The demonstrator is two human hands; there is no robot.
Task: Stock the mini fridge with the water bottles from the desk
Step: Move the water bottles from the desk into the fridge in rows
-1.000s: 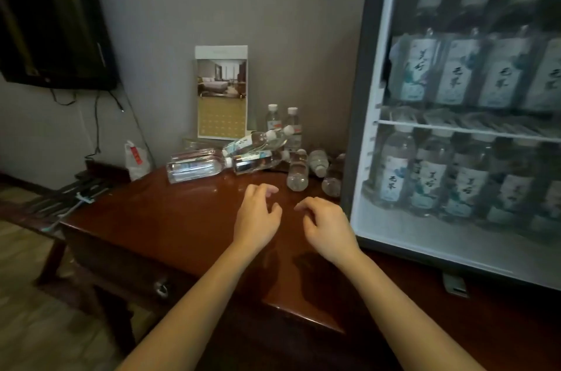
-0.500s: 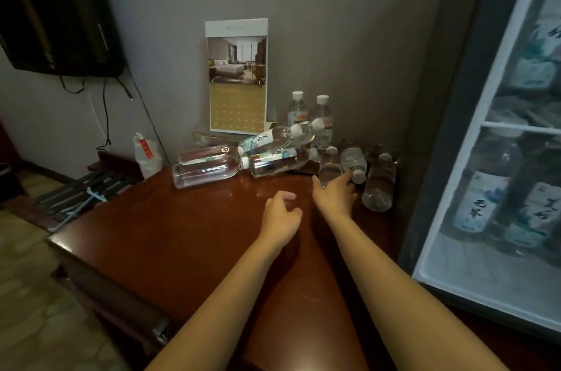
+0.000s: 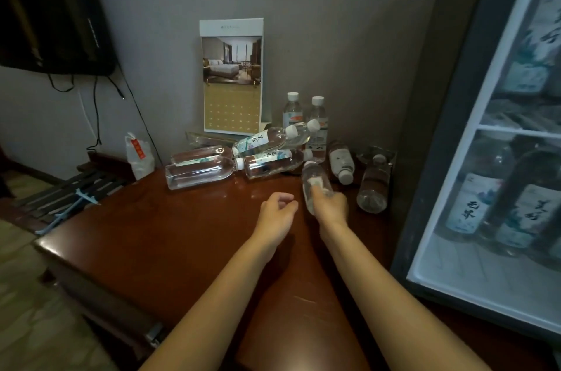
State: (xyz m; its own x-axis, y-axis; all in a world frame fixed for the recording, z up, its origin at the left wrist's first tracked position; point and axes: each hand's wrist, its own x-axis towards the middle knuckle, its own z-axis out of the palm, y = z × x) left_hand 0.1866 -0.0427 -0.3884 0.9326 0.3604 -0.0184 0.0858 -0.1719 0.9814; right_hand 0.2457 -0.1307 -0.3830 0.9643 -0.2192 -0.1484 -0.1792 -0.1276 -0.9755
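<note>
Right hand (image 3: pixel 331 207) now gripping small bottle (image 3: pixel 314 180) by base, cap pointing away, left of fridge (image 3: pixel 440 158); left hand (image 3: pixel 277 214) hovering farther from fridge, loosely curled, empty.

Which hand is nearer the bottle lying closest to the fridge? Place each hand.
Right. The right hand, gripping a small bottle, is just left of the bottle by the fridge; the left hand is farther left, beyond the right hand.

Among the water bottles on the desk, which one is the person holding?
The small bottle that the right hand grips at its lower end, cap pointing away from the person; no hand touches the others.
</note>
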